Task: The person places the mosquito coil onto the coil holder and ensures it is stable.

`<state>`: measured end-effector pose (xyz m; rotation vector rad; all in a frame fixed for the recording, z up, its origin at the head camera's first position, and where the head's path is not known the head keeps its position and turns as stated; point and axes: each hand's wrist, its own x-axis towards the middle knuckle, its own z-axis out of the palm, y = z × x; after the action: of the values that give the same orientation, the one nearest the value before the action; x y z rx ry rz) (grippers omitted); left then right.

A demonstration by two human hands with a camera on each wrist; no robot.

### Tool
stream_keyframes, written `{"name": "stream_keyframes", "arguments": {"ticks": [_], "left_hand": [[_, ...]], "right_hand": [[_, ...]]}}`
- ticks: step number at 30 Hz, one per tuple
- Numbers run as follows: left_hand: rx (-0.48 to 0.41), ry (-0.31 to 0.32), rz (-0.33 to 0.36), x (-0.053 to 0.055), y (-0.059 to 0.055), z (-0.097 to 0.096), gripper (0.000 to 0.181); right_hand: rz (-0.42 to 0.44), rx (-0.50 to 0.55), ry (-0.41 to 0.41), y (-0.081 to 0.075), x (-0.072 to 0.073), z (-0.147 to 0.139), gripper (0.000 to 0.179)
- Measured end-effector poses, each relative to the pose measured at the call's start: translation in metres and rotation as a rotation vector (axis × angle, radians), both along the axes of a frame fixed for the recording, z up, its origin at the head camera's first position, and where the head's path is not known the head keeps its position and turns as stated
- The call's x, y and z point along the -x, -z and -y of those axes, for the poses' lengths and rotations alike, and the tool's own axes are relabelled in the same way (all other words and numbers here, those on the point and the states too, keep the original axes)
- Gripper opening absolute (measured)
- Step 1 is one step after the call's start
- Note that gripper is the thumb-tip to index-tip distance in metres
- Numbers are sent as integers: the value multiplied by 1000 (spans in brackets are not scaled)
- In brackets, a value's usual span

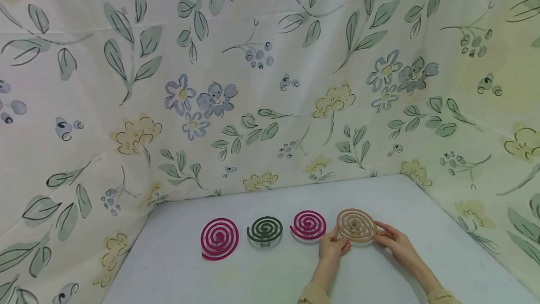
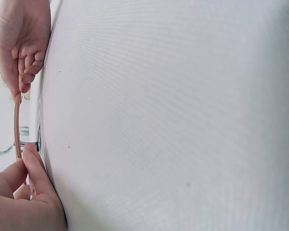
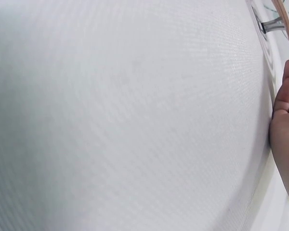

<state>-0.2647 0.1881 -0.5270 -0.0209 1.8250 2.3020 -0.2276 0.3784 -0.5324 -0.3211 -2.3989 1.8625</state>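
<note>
A tan mosquito coil (image 1: 354, 224) is at the right end of a row of coils, held level between both hands. My left hand (image 1: 332, 249) pinches its left edge between thumb and fingers. At the opposite edge, my right hand (image 1: 395, 242) pinches the rim. From the left wrist, the coil (image 2: 17, 126) appears edge-on as a thin strip raised over the tabletop. A small metal stand (image 3: 272, 25) shows under the coil in the right wrist view.
Left of the tan coil are a magenta coil (image 1: 308, 224), a dark green coil (image 1: 265, 229) on a small metal stand (image 1: 265, 244), and another magenta coil (image 1: 219, 239), tilted. All are on a white table (image 1: 253, 276) enclosed by floral cloth (image 1: 270, 154) behind and at both sides.
</note>
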Motion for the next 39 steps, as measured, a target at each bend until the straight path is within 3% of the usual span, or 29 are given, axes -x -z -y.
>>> {"name": "stream_keyframes", "arguments": {"ticks": [12,30,39], "left_hand": [[-31,1,18,-1,-2,0,47],[-6,-17,53,0,-2,-3,48],[-5,-11,25,2,1,-2,47]], "right_hand": [[-22,-29,8,1,0,0,64],[-34,-18,-5,0,-2,0,65],[-39,-23,-1,1,-1,1,63]]}}
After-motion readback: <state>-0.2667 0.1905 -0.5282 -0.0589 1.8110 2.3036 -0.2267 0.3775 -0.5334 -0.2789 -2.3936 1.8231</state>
